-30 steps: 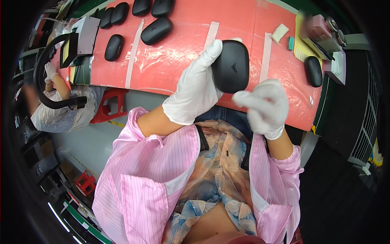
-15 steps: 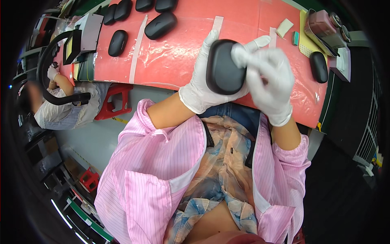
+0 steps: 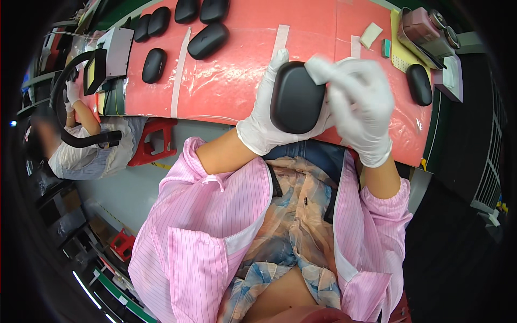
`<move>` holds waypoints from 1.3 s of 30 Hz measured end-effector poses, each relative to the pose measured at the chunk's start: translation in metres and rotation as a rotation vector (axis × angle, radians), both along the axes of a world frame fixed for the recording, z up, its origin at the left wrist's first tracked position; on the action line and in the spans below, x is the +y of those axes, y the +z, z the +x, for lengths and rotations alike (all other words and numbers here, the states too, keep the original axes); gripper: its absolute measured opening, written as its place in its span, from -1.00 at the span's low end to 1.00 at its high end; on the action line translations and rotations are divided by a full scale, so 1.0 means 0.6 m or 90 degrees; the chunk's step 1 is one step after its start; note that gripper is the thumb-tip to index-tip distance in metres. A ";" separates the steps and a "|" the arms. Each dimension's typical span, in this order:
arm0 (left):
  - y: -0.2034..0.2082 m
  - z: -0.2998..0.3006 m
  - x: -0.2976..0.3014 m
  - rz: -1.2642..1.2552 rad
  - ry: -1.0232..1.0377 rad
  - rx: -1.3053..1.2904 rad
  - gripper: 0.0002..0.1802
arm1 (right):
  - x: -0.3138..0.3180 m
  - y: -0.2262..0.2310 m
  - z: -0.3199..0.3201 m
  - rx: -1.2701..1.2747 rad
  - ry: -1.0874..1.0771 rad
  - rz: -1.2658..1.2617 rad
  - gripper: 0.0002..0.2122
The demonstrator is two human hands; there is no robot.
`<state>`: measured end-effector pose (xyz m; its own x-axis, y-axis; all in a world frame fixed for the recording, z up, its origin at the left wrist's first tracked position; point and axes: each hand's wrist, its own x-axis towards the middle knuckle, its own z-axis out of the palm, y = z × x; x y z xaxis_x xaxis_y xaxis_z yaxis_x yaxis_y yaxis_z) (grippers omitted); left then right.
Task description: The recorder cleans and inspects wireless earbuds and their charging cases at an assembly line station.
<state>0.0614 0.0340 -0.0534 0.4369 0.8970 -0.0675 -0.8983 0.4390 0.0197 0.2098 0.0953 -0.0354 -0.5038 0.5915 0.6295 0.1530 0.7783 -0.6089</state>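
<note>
My left hand (image 3: 259, 123), in a white glove, is wrapped round a smooth black oval case (image 3: 296, 99) and holds it up over the near edge of the table. The thumb runs along the case's left side, while the palm and other fingers are mostly hidden behind it. My right hand (image 3: 365, 102), also gloved in white, has curled fingers and is blurred by motion. A pale tip at its fingers meets the case's upper right edge. Whether that tip is a white cloth or just the glove cannot be made out.
Several black cases (image 3: 209, 41) lie at the back left of the red table mat (image 3: 231, 75). Another case (image 3: 419, 85) rests at the right, near a metal-lidded container (image 3: 423, 27), a pale block (image 3: 370, 35) and a green block (image 3: 386, 48). A co-worker (image 3: 89, 145) sits at the left.
My right hand's fingers have shifted upward, from the face of the case to its upper right edge. The case sits slightly lower, still in my left hand.
</note>
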 end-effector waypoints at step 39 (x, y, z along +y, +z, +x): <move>-0.068 0.027 0.033 0.199 0.265 0.789 -0.64 | 0.076 -0.018 0.235 -0.267 -0.268 -0.315 -0.65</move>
<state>0.0775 0.0538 -0.0942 -0.0695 0.9975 0.0131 -0.2800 -0.0321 0.9595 0.3509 0.1411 -0.0462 -0.3124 0.9487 0.0481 0.6707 0.2561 -0.6962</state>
